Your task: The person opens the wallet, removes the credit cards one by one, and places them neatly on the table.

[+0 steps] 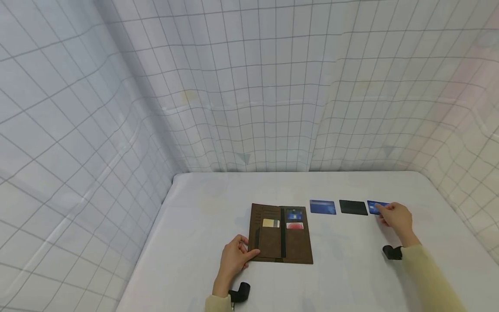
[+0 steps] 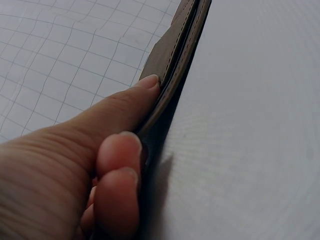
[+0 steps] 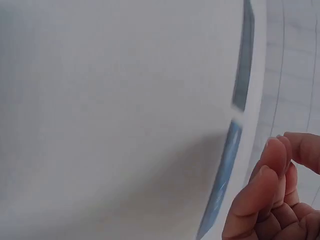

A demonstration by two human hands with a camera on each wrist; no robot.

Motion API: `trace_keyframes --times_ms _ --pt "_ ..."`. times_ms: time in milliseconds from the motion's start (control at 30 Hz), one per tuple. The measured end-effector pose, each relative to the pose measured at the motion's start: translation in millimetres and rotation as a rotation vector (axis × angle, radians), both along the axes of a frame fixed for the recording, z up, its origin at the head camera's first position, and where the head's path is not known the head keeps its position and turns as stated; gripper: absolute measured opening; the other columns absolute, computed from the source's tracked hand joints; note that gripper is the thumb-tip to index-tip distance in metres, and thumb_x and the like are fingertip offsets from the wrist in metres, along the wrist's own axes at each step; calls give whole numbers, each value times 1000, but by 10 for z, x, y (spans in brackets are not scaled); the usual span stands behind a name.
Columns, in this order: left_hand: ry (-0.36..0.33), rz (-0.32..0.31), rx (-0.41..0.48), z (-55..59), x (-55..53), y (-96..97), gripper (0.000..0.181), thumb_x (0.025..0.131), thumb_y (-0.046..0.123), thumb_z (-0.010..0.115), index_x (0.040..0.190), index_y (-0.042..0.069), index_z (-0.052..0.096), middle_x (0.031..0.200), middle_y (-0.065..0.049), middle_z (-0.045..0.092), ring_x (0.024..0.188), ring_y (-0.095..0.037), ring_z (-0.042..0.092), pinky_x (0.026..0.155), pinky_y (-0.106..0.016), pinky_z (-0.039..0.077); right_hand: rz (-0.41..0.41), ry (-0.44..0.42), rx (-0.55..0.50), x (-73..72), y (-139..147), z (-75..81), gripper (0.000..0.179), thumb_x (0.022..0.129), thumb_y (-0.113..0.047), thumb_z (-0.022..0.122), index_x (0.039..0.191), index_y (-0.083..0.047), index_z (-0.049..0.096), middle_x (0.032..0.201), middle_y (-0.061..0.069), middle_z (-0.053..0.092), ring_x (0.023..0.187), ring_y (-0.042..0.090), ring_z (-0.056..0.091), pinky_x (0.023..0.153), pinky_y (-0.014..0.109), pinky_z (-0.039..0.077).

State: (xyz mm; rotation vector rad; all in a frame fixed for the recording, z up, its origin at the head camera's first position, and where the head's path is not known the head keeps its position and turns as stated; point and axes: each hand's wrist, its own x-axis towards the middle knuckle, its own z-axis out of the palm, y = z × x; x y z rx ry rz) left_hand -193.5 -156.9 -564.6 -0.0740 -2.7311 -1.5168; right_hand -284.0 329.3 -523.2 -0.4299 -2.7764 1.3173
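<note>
A brown wallet (image 1: 269, 247) lies spread out on the white table. My left hand (image 1: 234, 255) pinches its lower left corner, thumb on top and the other fingers curled at the edge; the left wrist view shows this wallet edge (image 2: 172, 65) close up. Pockets of the wallet hold a gold card (image 1: 270, 223), a blue card (image 1: 294, 215) and a red-and-white card (image 1: 294, 225). At the right end of a row of loose cards, my right hand (image 1: 397, 219) hovers over a blue card (image 1: 372, 208). In the right wrist view, its loosely bent fingers (image 3: 270, 155) appear above that flat card (image 3: 220, 180).
Left of that card lie a black card (image 1: 353, 207) and another blue card (image 1: 322, 207), both just right of the wallet. White grid-patterned curtains (image 1: 249, 86) enclose the table (image 1: 343, 281) at the back and sides. Each wrist carries a small black device (image 1: 392, 252).
</note>
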Motion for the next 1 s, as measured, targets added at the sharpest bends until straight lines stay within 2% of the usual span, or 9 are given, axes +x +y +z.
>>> trace_keyframes --times_ms 100,233,367,533,667,800,1000 --pt "-2 0 1 -9 -7 0 40 76 31 80 94 6 55 58 5 51 34 -6 49 40 -23 39 93 26 -1 -83 -313 53 40 94 -36 59 89 4 54 69 8 63 55 15 60 51 28 50" --pt "-3 -3 -4 -22 -11 -3 41 76 32 81 94 6 54 58 5 51 35 -6 50 42 -24 40 238 12 2 -162 -786 101 40 93 -36 60 95 3 57 76 12 65 59 18 60 54 31 49" --pt "-3 -3 -1 -24 -6 -10 41 75 32 81 93 6 54 58 5 51 35 -7 50 42 -24 41 387 10 10 -200 -1295 108 32 93 -32 63 95 -1 60 77 8 66 60 17 59 55 31 49" --pt "-5 -2 8 -18 1 -10 40 76 31 81 93 7 54 58 5 51 34 -7 50 40 -23 40 579 10 -21 -224 -1851 62 23 92 -29 63 91 -6 64 74 2 64 59 16 59 53 31 47" --pt "1 4 10 -15 9 4 40 75 31 81 93 6 54 58 5 51 34 -6 49 40 -23 40 704 -2 -13 -234 -2171 -32 21 93 -27 62 87 -8 67 71 -2 63 58 14 56 53 30 44" --pt "-8 3 10 -27 9 6 41 75 31 81 94 7 54 58 5 51 35 -6 50 41 -24 41 748 -23 27 -230 -2352 -106 22 92 -28 63 83 -8 66 67 -2 61 59 12 56 55 29 44" --pt "-4 3 21 -21 -3 -3 40 75 30 81 93 7 54 58 4 51 34 -7 50 38 -23 39 713 -15 78 -230 -2466 -90 20 90 -28 67 81 -10 62 64 -1 58 55 12 55 52 29 42"
